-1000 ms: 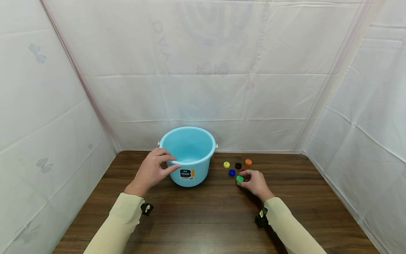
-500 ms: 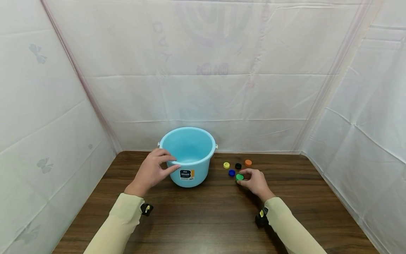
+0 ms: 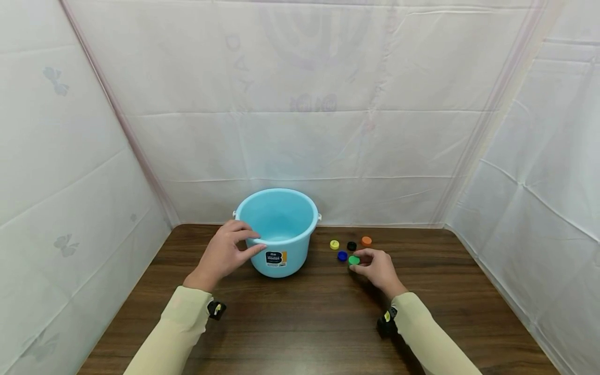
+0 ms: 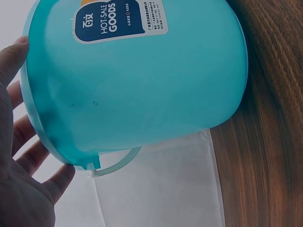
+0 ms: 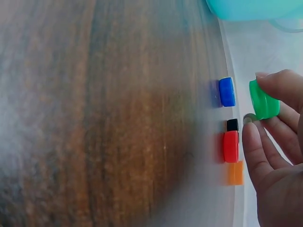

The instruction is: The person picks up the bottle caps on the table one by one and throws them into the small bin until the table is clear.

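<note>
Near the far edge of the worktop (image 3: 290, 328), right of its middle, lie a yellow cap (image 3: 334, 244), a black cap (image 3: 351, 246) and an orange cap (image 3: 366, 241); a blue cap (image 3: 342, 256) and a red cap (image 5: 231, 146) sit just in front. Faintly printed white sheeting (image 3: 300, 148) rises along the far, left and right edges.

White sheeting (image 3: 300, 130) walls a dark wooden table (image 3: 290, 333).

Soft, even brightness fills the head view, with a shadow under the right grip (image 3: 377, 271) and pale glare on the tabletop (image 3: 304, 341) nearer the camera. In the right wrist view, the tabletop opposite that grip blurs hazily.
</note>
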A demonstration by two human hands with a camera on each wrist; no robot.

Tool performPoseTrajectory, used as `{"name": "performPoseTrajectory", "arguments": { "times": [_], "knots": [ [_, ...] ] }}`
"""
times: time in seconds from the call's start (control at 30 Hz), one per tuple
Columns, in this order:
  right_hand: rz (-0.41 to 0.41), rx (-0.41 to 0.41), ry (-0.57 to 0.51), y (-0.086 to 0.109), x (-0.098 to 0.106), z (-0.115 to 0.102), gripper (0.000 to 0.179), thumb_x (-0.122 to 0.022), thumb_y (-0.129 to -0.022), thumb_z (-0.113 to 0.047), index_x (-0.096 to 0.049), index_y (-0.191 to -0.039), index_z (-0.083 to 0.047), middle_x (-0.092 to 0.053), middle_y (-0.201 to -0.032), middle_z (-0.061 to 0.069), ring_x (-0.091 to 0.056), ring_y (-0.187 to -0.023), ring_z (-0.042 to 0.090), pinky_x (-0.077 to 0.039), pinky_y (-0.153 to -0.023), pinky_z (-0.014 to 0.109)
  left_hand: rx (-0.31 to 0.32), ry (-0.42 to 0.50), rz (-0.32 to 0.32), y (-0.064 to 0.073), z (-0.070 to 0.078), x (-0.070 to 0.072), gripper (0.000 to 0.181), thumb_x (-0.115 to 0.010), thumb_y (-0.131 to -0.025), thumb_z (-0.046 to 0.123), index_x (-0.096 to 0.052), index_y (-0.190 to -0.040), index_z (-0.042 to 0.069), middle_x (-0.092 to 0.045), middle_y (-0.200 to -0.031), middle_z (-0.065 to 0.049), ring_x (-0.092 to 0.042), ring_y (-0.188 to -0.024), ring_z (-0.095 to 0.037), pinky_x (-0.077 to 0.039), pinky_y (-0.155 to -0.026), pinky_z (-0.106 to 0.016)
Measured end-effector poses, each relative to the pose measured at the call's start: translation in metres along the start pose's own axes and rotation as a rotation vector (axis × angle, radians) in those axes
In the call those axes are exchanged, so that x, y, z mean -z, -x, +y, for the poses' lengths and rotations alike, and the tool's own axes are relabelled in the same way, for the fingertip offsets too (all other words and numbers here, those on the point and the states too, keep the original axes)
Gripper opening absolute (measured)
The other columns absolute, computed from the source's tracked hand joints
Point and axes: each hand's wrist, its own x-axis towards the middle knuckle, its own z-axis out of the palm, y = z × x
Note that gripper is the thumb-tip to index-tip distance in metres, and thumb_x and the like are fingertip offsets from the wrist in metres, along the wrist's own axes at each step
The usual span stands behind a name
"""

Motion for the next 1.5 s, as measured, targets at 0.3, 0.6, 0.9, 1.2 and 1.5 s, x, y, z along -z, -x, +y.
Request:
{"name": "performPoseTrajectory", "arguments": {
  "times": [0.3, 0.6, 0.9, 1.2, 1.5],
  "knots": [
    [0.024, 0.012, -0.017, 0.001, 0.002, -0.005, 0.033, -0.085, -0.086, -0.017, -0.075, -0.116, -0.008, -0.076, -0.107, 0.009, -0.074, -0.094, 0.020, -0.062, -0.077, 0.032, -0.006, -0.010, 0.004, 0.000, 0.000, 0.001, 0.025, -0.089, -0.080, 0.032, -0.081, -0.094, 0.014, -0.070, -0.098, 0.000, -0.058, -0.099, -0.019, -0.056, -0.085, -0.044],
    [0.050, 0.013, -0.021, 0.000, 0.005, -0.011, 0.034, -0.084, -0.087, -0.018, -0.075, -0.118, -0.007, -0.076, -0.110, 0.011, -0.074, -0.097, 0.022, -0.062, -0.078, 0.033, -0.006, -0.005, 0.004, 0.000, 0.001, 0.001, 0.023, -0.089, -0.080, 0.032, -0.082, -0.095, 0.015, -0.070, -0.098, 0.001, -0.058, -0.099, -0.019, -0.056, -0.084, -0.043],
    [0.057, 0.034, -0.040, -0.001, 0.009, -0.015, 0.038, -0.085, -0.086, -0.020, -0.074, -0.120, -0.006, -0.075, -0.111, 0.012, -0.073, -0.095, 0.020, -0.062, -0.078, 0.030, -0.002, 0.000, -0.002, 0.000, 0.001, 0.001, 0.023, -0.089, -0.081, 0.031, -0.081, -0.095, 0.014, -0.070, -0.098, 0.000, -0.059, -0.100, -0.019, -0.056, -0.086, -0.045],
    [0.060, 0.048, -0.100, -0.002, 0.012, -0.022, 0.040, -0.085, -0.086, -0.020, -0.074, -0.122, -0.008, -0.074, -0.115, 0.012, -0.074, -0.098, 0.022, -0.062, -0.079, 0.029, -0.002, -0.001, -0.007, 0.000, 0.000, 0.001, 0.024, -0.089, -0.080, 0.031, -0.081, -0.095, 0.015, -0.070, -0.098, 0.001, -0.059, -0.101, -0.020, -0.056, -0.087, -0.045],
    [0.084, 0.065, -0.092, -0.004, 0.017, -0.031, 0.039, -0.086, -0.085, -0.021, -0.075, -0.120, -0.009, -0.075, -0.113, 0.013, -0.074, -0.097, 0.021, -0.061, -0.077, 0.026, -0.006, 0.004, -0.003, 0.000, -0.001, 0.000, 0.023, -0.089, -0.081, 0.031, -0.081, -0.095, 0.015, -0.070, -0.098, 0.001, -0.058, -0.100, -0.019, -0.056, -0.084, -0.044]
  ]
}}
